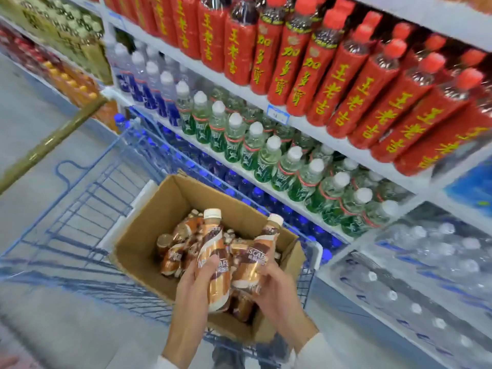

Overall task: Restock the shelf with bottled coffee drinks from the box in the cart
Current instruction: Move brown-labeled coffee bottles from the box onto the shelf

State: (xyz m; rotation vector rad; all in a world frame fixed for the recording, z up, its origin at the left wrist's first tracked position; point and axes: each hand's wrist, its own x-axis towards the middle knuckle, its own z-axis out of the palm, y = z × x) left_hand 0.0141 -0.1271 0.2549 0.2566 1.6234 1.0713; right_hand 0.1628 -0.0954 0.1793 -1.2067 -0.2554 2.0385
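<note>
Over the open cardboard box [149, 225] in the blue wire cart [80, 209], the left hand [197, 286] is clamped on one upright coffee bottle [214, 259] and the right hand [274, 288] on a second tilted bottle [255, 257]. More bottles lie loose in the box. The stocked shelf [314, 129] stands to the right.

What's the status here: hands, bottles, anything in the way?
Left hand gripping one coffee bottle, right hand gripping another. Both over the open box in the cart, more bottles inside. No obstruction seen.
</note>
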